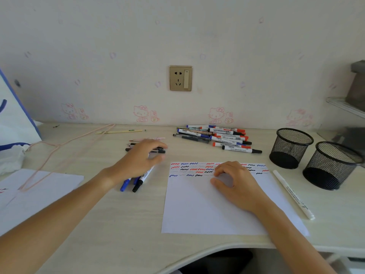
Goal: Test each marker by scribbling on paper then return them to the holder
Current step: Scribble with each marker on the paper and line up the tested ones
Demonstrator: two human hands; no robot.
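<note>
Here I see my left hand (141,157) lying over a small bunch of markers (142,177) left of the paper (217,210), fingers spread and curved down across them; whether it actually grips any of them I cannot tell, since the palm hides the contact. A blue cap and a black cap stick out from under the wrist side, and more dark pens (158,150) show past the fingertips. My right hand (235,181) rests on the paper near its far edge, fingers loosely curled, thumb apart, holding nothing. The sheet lies at the near edge of the worktop (110,224), and its far strip is covered with rows of red, blue and black scribbles (189,169). A white marker (292,193) lies alone just beside the paper's right edge. Toward the far edge of the worktop, a loose pile of markers (219,138) with red, blue and black caps lies flat. Two black mesh holders stand near the right edge: the farther holder (290,149) and the nearer holder (329,167), close together. At the left edge lie another white sheet (39,194) and a pink cord (65,143).
</note>
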